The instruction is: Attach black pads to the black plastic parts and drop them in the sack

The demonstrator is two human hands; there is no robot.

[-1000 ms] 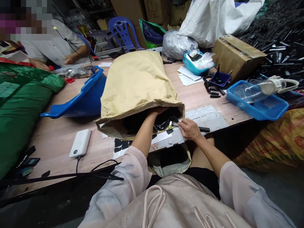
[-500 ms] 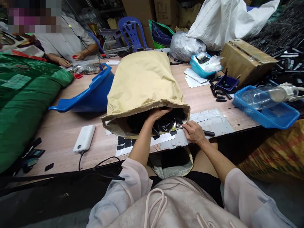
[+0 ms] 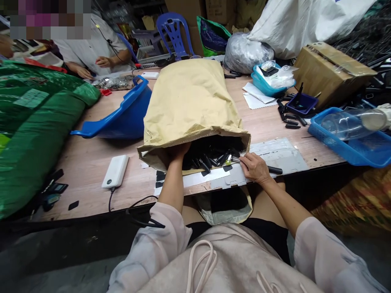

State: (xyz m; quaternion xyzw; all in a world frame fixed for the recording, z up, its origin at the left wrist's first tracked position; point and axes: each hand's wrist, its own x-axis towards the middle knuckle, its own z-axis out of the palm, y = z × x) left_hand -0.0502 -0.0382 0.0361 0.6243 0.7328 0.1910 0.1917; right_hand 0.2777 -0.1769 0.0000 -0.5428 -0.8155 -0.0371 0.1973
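Paper sack (image 3: 191, 97): one, lay at table centre, mouth toward 6 o'clock, black parts (image 3: 210, 154) spilling, uncountable.
Left hand (image 3: 177, 151): inside mouth's left corner; grip could not be told.
Right hand (image 3: 255, 167): at sack's 4 o'clock, fingers pinched on one black-handled tool (image 3: 269, 168).
Power bank (image 3: 115, 171): one, at 8 o'clock.
Blue tub (image 3: 122, 116): one, at 10 o'clock.

- No text, brand or number can be read anywhere.
- The pale label on the green sack (image 3: 33, 97), at the worktop's left edge, carries print that is too blurred to make out.
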